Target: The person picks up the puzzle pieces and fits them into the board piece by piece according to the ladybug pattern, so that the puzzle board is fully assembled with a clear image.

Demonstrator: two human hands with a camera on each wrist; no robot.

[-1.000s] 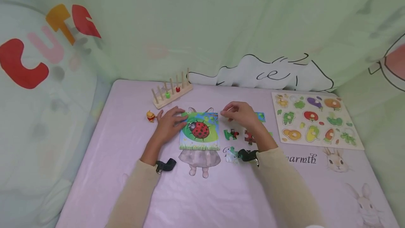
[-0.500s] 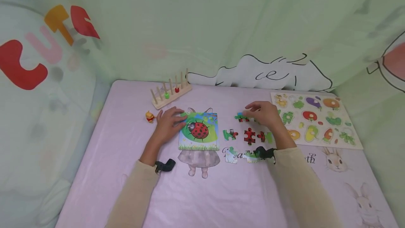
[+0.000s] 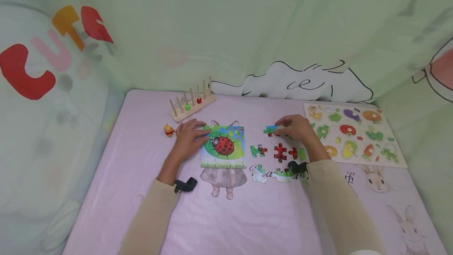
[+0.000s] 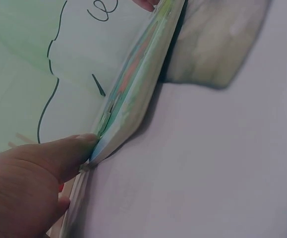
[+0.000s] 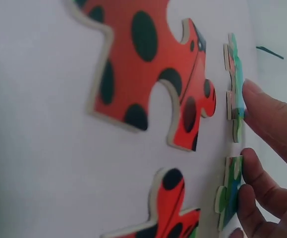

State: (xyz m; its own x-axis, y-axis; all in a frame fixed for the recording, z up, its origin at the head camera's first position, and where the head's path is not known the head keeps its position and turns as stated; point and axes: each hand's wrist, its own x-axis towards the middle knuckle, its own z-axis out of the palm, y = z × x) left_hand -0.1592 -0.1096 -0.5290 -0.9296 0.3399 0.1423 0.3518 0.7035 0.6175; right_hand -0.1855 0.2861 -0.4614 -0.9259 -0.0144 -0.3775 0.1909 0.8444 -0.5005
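Puzzle pieces (image 3: 280,153) seemed mid-arranging, right hand (image 3: 296,127) spread across two, left hand (image 3: 187,139) spread beside the picture (image 3: 223,146). Joining them likely needed alignment

Puzzle pieces (image 3: 270,131) partly behind right hand (image 3: 296,128), red piece (image 5: 126,73) cropped

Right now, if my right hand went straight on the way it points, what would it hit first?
Your right hand would probably meet the blue-topped puzzle piece first, since they seem to touch; height is hard to judge, so it might pass over.
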